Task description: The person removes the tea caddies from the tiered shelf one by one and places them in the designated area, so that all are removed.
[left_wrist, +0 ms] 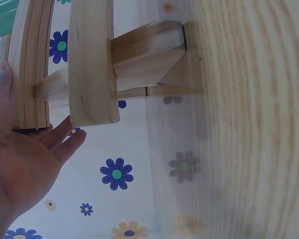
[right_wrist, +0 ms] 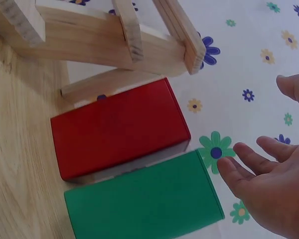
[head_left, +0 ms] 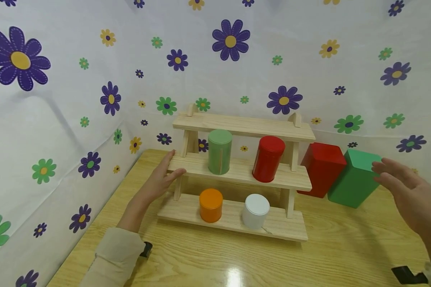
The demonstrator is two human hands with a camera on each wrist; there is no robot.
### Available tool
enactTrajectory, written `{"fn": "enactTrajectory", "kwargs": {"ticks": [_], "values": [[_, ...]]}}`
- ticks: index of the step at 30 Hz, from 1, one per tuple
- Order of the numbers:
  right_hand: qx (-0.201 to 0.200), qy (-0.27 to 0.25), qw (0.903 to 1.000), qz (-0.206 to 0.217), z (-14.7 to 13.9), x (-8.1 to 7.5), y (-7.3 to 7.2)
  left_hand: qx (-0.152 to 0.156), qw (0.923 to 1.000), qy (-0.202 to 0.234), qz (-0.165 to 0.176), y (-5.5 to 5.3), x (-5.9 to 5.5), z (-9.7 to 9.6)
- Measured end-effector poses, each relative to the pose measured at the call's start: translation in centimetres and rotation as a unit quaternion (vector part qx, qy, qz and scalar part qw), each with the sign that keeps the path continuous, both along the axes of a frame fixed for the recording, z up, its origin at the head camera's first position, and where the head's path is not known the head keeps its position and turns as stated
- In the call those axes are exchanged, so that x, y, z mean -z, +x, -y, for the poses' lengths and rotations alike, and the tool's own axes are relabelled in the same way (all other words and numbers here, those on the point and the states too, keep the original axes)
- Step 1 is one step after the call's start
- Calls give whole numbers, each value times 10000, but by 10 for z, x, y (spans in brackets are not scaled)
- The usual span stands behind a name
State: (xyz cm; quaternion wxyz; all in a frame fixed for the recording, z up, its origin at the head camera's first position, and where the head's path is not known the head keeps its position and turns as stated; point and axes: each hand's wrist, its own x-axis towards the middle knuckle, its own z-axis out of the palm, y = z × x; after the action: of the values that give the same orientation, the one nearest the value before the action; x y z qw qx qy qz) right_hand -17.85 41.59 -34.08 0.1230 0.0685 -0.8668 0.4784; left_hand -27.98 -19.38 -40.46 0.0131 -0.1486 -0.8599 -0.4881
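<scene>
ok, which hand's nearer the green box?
Right. Right hand is by the top of the green box; left hand is at the left end of the shelf.

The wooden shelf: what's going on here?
A person's left hand holds the wooden shelf by the left end of its middle tier. The right hand holds nothing and is near the green box. A green canister and a red canister stand on the middle tier, an orange canister and a white canister on the bottom tier.
</scene>
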Motion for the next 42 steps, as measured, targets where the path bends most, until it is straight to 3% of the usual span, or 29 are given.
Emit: {"fn": "enactTrajectory", "kwargs": {"ticks": [8,15,22,31,42], "values": [[-396,226,9987,215,22,-2,-5,66,9999,100,-35,-2,0,0],[-255,674,9969,317,46,-5,-6,42,10000,22,-33,-2,0,-1],[-1064,-557,9927,148,75,-5,-8,-43,10000,-39,-23,0,1,0],[-777,-136,9965,270,113,-11,-13,-34,10000,-8,-7,0,-1,-2],[-720,-444,9961,250,157,-15,-20,-55,9999,-77,-50,1,-3,-3]]}}
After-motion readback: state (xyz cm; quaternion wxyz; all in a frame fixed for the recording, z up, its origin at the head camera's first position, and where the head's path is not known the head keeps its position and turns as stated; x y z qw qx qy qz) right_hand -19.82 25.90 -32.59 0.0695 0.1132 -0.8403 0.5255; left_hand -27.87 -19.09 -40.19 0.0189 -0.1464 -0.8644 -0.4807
